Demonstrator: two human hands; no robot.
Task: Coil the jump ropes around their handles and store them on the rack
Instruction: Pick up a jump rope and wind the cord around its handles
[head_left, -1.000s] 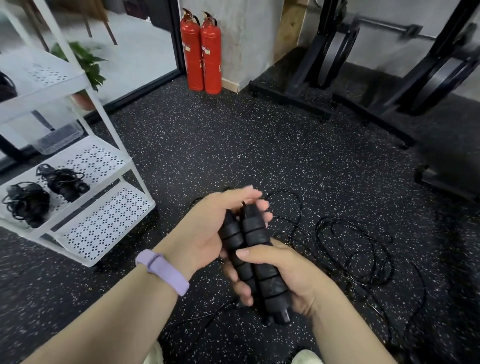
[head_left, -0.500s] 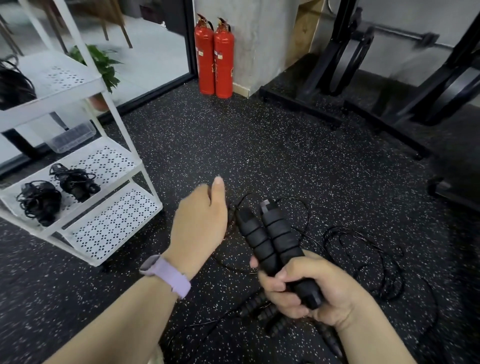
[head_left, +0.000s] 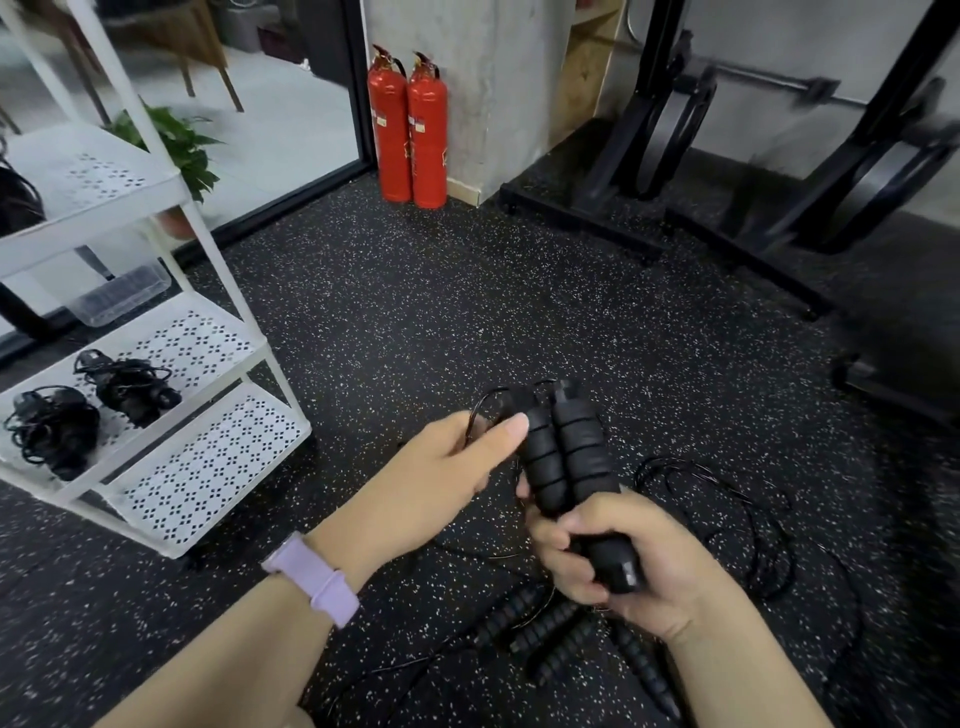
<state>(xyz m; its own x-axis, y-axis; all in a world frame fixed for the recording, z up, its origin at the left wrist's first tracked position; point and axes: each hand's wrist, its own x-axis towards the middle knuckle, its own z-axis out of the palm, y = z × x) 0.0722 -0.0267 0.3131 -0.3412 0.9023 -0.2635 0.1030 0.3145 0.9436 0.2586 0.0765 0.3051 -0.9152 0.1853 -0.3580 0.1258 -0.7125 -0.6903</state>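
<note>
2 coiled ropes (head_left: 88, 410) on rack (head_left: 208, 457); your R hand (head_left: 623, 561) grips handle pair (head_left: 566, 467), L hand (head_left: 441, 473) pinches cord (head_left: 485, 410); wrap not begun; spare handles (head_left: 561, 629) on floor.

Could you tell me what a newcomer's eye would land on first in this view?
Probably the pair of black handles held together at centre by the right hand, with the left hand pinching the thin rope beside them. Next, two red fire extinguishers against the far pillar, and the white rack at left.

Two black ribbed handles (head_left: 563, 457) held together upright; thin rope (head_left: 727, 519) loose on floor; coiled ropes (head_left: 93, 410) on white rack (head_left: 208, 457)
</note>
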